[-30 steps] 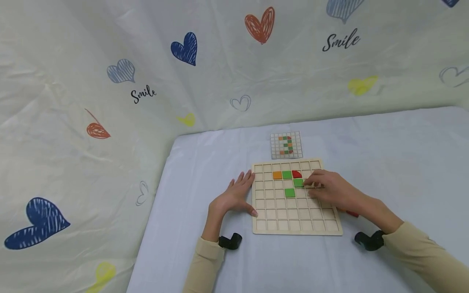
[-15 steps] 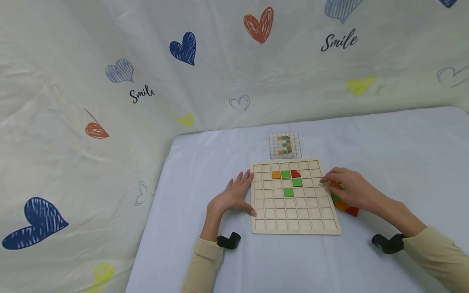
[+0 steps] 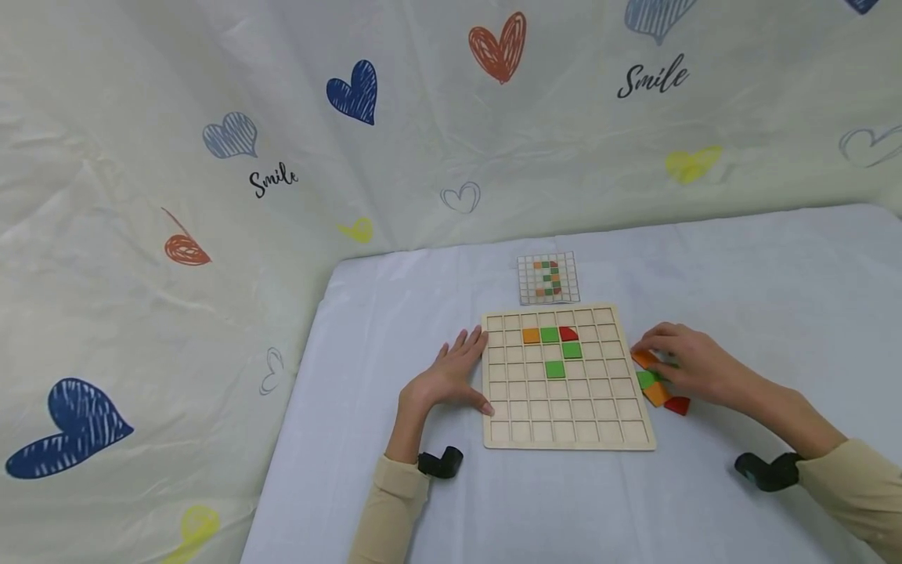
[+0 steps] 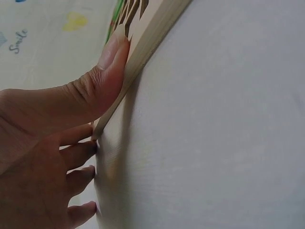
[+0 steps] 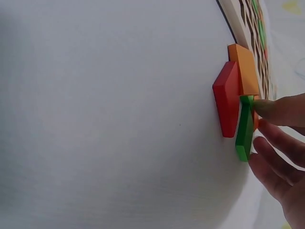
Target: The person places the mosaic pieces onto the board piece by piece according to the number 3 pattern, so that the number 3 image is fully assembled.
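A pale wooden grid board [image 3: 571, 403] lies on the white cloth. In its cells sit an orange square tile [image 3: 531, 336], several green tiles, among them one in the top row [image 3: 549, 335], and a red tile [image 3: 568, 334] with a rounded corner. My left hand [image 3: 451, 384] rests against the board's left edge, fingers spread and thumb on the lower rim. At the right edge, my right hand [image 3: 687, 360] has thumb and index finger about an orange tile [image 3: 644, 359]. Below it lie a green tile [image 5: 244, 131], another orange tile [image 5: 246, 71] and a red tile [image 5: 226, 100].
Behind the board lies a small pattern card [image 3: 548, 278] printed with a grid and coloured squares. A cloth backdrop [image 3: 409, 141] with hearts rises behind and at the left. Black wrist cameras [image 3: 440, 463] sit on both wrists.
My right hand has moved from the green tile on the board rightward to the loose tiles beside it, uncovering the board's right side. The left hand has stayed in place.
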Available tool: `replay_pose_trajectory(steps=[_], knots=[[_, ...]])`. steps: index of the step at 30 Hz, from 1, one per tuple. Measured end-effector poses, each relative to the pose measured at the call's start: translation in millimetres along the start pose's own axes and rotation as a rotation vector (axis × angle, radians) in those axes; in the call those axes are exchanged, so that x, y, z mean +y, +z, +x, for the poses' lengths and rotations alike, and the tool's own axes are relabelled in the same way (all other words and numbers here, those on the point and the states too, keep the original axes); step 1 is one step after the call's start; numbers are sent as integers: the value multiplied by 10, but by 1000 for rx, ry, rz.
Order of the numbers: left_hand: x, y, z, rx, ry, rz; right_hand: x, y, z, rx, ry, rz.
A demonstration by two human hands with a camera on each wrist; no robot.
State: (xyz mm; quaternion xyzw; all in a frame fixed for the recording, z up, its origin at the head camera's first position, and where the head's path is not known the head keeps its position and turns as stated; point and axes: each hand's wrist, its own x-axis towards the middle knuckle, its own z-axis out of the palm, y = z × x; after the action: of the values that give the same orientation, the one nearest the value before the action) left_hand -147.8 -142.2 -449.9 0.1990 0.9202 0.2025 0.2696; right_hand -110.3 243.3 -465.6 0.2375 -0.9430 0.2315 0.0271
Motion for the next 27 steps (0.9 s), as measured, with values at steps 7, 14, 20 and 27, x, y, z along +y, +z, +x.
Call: replay_pose_trajectory(steps=[7, 14, 20, 27], knots=[[25, 2, -9, 2, -12, -7, 11, 7, 7, -29, 52, 30], [23, 0, 8, 6, -15, -2, 14, 25, 23, 18, 51, 66], [12, 15, 21, 0, -15, 1, 8, 32, 6, 108, -30, 21], [7, 8, 12, 3, -26, 6, -41, -27, 17, 85, 20, 105]])
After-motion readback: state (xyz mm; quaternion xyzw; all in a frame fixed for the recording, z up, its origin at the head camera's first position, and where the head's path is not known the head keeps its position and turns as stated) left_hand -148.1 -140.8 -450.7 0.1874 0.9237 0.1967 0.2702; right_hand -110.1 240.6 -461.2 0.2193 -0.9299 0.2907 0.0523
